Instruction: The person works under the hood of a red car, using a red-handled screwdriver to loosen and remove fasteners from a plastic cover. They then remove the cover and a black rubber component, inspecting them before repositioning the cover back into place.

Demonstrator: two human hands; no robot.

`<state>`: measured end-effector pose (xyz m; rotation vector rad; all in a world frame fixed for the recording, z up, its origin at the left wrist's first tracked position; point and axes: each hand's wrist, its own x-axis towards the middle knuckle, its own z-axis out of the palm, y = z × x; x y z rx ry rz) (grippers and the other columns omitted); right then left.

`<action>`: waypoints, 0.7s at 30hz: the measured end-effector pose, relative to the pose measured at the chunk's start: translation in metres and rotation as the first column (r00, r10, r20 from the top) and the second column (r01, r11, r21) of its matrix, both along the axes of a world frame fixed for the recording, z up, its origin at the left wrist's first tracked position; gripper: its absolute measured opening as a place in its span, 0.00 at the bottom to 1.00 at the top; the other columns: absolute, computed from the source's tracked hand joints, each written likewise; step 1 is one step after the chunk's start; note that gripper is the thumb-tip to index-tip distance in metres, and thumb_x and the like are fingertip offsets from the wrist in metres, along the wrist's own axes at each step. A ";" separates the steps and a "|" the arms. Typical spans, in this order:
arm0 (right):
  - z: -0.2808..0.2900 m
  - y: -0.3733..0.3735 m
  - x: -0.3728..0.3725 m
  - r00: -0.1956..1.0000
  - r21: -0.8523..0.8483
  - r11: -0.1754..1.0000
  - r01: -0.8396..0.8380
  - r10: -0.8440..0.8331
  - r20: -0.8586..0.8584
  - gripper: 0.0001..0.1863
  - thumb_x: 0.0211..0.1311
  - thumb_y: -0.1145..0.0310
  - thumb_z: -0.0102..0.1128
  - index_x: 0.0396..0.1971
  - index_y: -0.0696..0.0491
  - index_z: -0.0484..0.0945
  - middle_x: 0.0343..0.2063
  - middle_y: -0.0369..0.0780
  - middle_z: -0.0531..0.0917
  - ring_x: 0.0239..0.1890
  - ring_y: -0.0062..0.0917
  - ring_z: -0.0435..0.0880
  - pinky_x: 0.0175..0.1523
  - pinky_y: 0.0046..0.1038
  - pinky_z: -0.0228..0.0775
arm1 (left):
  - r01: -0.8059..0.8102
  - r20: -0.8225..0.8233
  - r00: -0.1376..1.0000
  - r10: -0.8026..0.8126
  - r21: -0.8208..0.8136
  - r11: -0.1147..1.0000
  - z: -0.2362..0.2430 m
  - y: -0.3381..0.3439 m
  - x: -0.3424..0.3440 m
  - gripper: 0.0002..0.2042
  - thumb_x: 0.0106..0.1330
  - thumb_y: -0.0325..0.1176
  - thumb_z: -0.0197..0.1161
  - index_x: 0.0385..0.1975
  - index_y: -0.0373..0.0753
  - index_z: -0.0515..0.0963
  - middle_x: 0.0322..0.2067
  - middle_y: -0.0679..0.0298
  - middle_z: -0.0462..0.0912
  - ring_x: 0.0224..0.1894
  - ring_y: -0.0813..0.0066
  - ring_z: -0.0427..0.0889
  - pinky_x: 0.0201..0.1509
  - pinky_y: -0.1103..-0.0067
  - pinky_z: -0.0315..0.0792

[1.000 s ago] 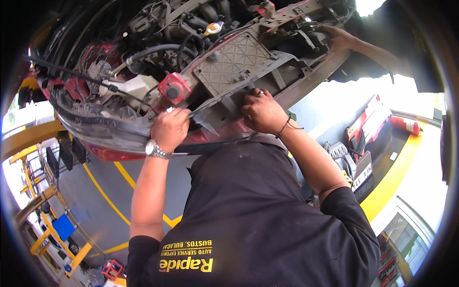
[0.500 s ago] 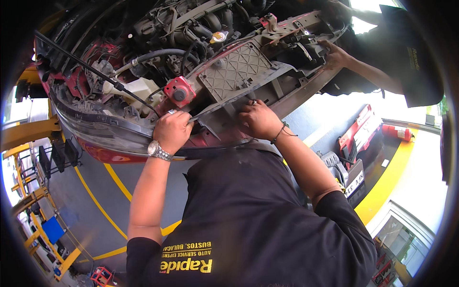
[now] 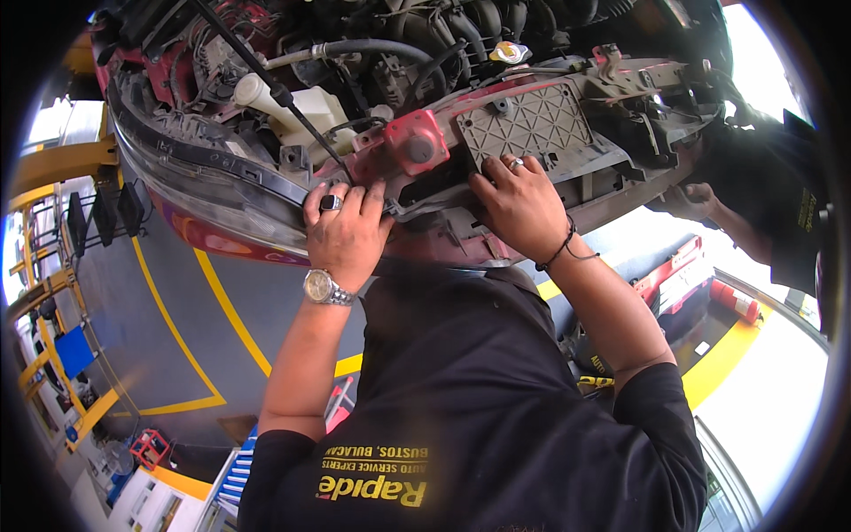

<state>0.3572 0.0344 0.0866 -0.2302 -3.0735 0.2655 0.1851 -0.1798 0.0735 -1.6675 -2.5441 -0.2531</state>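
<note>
The shroud [image 3: 606, 152] lies across the upper centre of the frame, at the car's front: a dull grey-brown strip, dusty and scuffed, with a raised lip, running slantwise below a latticed plate [image 3: 527, 120]. The left hand [image 3: 347, 232] rests at its left end, fingers close together and bent over the edge; the right hand [image 3: 525, 202] lies across it near the plate, fingers curled. Whether either grip is clamped on it, I cannot tell, as the hands hide the contact.

Yellow lettering [image 3: 372, 483] stands upside down on the black shirt at bottom centre.

Above the left hand are a red bracket [image 3: 417, 144] and a whitish tank [image 3: 315, 115]. A black rod [image 3: 248, 58] slants down across the tank to near the left fingers. At right, a co-worker's hand [image 3: 696, 200] is beside the car; a red extinguisher [image 3: 736, 301] lies below.
</note>
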 end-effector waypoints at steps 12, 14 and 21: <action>-0.011 -0.001 -0.009 0.991 0.002 0.998 -0.067 0.067 -0.118 0.06 0.48 0.66 0.64 0.29 0.48 0.80 0.34 0.33 0.76 0.41 0.26 0.79 0.43 0.33 0.69 | 0.128 -0.130 0.985 -0.113 0.115 0.985 -0.012 -0.009 -0.008 0.12 0.53 0.33 0.72 0.39 0.47 0.86 0.37 0.72 0.82 0.49 0.72 0.79 0.66 0.60 0.61; -0.011 0.000 -0.011 0.989 -0.024 0.998 -0.058 0.054 -0.134 0.08 0.46 0.66 0.64 0.29 0.48 0.80 0.33 0.32 0.75 0.39 0.25 0.78 0.41 0.32 0.68 | 0.078 -0.070 0.995 -0.067 0.177 0.981 -0.008 -0.008 -0.007 0.13 0.50 0.33 0.74 0.37 0.46 0.85 0.39 0.70 0.83 0.51 0.67 0.78 0.66 0.60 0.62; -0.012 0.001 -0.012 0.991 -0.103 0.994 -0.032 0.018 -0.134 0.07 0.41 0.64 0.63 0.26 0.43 0.82 0.36 0.29 0.77 0.38 0.21 0.78 0.41 0.27 0.67 | -0.045 -0.163 0.986 0.024 -0.124 0.991 0.007 0.000 0.000 0.16 0.47 0.37 0.74 0.40 0.51 0.86 0.44 0.74 0.82 0.51 0.70 0.75 0.67 0.57 0.54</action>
